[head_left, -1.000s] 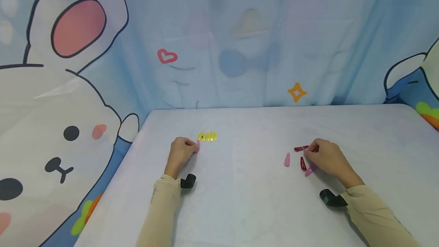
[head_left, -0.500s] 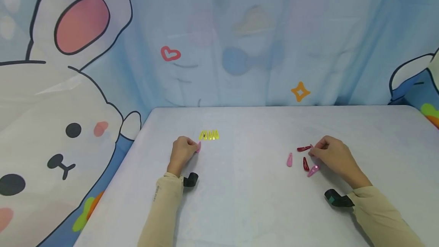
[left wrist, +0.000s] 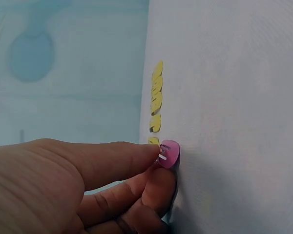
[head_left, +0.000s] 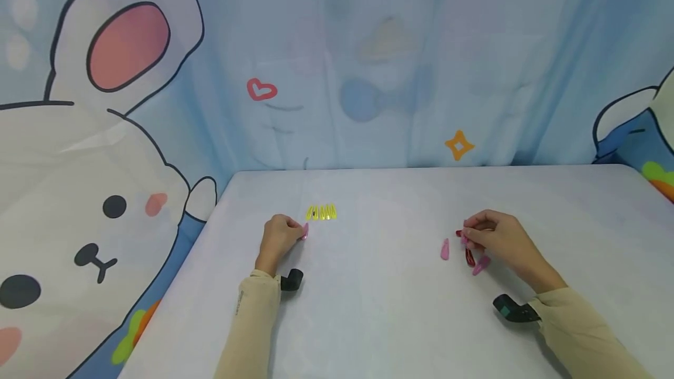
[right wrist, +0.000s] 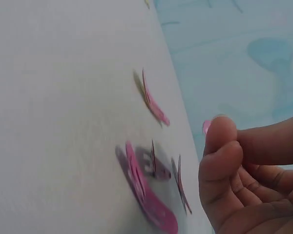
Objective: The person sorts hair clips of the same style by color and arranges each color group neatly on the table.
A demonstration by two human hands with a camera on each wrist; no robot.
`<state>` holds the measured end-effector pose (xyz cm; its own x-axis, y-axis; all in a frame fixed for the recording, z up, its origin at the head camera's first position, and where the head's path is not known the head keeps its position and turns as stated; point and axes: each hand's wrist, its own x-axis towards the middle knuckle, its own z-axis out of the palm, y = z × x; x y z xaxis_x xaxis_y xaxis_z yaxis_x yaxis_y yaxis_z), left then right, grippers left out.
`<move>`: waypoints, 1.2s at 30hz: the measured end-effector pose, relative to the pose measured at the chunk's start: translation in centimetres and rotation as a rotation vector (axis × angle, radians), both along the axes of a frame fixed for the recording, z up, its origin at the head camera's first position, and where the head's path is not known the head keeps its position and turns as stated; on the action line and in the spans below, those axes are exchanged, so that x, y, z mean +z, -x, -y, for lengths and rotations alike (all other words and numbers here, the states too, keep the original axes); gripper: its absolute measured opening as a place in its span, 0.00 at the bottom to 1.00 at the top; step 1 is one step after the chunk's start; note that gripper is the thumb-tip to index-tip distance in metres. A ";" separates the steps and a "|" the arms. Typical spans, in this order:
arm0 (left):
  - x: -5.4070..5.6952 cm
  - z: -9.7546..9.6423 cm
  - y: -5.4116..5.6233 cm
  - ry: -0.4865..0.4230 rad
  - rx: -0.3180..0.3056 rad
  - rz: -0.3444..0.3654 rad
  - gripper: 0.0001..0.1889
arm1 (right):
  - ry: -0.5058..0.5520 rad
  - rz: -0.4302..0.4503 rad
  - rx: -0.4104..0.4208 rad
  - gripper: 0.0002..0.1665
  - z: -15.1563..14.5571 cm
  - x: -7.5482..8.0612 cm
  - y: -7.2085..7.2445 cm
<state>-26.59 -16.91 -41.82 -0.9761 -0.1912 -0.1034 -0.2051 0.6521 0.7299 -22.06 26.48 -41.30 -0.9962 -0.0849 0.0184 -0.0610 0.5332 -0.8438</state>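
I read the left hand (head_left: 279, 240) as pinching one end of a pink hair clip (head_left: 305, 230) between thumb and finger. The rounded end projects past the fingertips. The clip is held just on the near side of the left end of a row of five yellow clips (head_left: 321, 212), which lie side by side in one direction. In my judgement, the end grip leaves the clip free to be angled without the fingers disturbing the row.

I read the right hand (head_left: 497, 238) as closed in a fingertip pinch on a second pink clip (head_left: 464, 239). Below it on the table (head_left: 379, 285) lie a near red clip (head_left: 470, 258), a far red clip (head_left: 458, 233) mostly covered by the hand, and a near pink clip (head_left: 481, 265). An outlying pink clip (head_left: 444, 249) rests to the left of these. They lie at mixed angles; I judge that a narrow pinch suits handling one piece without shifting its neighbours.

View comparison: the head view alone gives me both work areas, well apart. The left wrist view adds the metal part of the held clip and shows a finger partly masking the nearest yellow piece. The right wrist view shows only a sliver of the held clip, but presents four loose clips edge-on, clear of the fingers. That picture is dim, so I match its rearmost piece to the far red clip only tentatively.
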 end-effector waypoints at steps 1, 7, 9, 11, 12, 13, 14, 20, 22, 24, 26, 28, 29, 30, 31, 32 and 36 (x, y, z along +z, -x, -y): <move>0.0 0.0 -0.1 -0.002 0.005 0.005 0.08 | 0.021 -0.002 0.015 0.16 0.4 0.0 0.0; 0.0 0.1 -0.2 0.003 0.004 0.002 0.09 | 0.076 -0.005 0.073 0.21 3.3 0.8 0.0; 0.0 0.1 -0.2 0.005 0.004 -0.004 0.08 | 0.092 0.009 0.089 0.21 4.7 1.2 0.3; -0.1 0.1 -0.1 0.008 0.002 -0.005 0.08 | 0.128 0.034 0.111 0.20 6.3 1.5 0.6; -0.1 0.1 -0.1 0.007 -0.001 -0.005 0.08 | 0.159 0.044 0.127 0.19 7.1 1.6 0.8; -0.2 0.1 0.0 0.004 0.000 -0.001 0.08 | 0.193 0.057 0.142 0.17 8.0 1.7 1.1; -0.2 0.1 0.1 0.002 -0.002 -0.001 0.08 | 0.226 0.077 0.157 0.16 8.9 1.8 1.3; -0.5 0.0 0.3 -0.005 -0.021 0.000 0.09 | 0.310 0.168 0.213 0.10 14.3 1.3 3.0; -0.6 0.0 0.3 -0.005 -0.023 0.000 0.09 | 0.310 0.203 0.206 0.09 16.0 1.1 3.6; -0.5 0.0 0.4 -0.003 -0.024 -0.005 0.09 | 0.315 0.239 0.195 0.08 17.5 1.0 4.1; -0.5 -0.1 0.5 0.001 -0.020 -0.004 0.09 | 0.333 0.278 0.181 0.07 19.0 0.8 4.6; -0.4 -0.2 0.5 0.006 -0.014 -0.002 0.09 | 0.333 0.300 0.159 0.06 20.4 0.7 5.0; -0.4 -0.2 0.6 0.008 -0.013 0.000 0.09 | 0.331 0.306 0.146 0.06 21.1 0.6 5.2; -0.4 -0.2 0.6 0.010 -0.012 0.001 0.08 | 0.326 0.310 0.132 0.06 21.7 0.6 5.4; -0.5 -0.2 0.6 0.012 -0.010 0.001 0.08 | 0.318 0.313 0.120 0.06 22.3 0.5 5.5; -0.5 -0.2 0.7 0.013 -0.009 0.001 0.08 | 0.312 0.315 0.109 0.07 22.9 0.5 5.7; -0.5 0.0 0.8 0.024 -0.018 -0.016 0.07 | 0.309 0.357 0.059 0.08 25.1 0.5 6.3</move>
<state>-27.34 -16.91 -42.32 -0.9809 -0.1760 -0.0830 -0.1814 0.6731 0.7169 -28.38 1.37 -40.79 -0.9384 -0.1858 -0.2913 0.2393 0.2585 -0.9359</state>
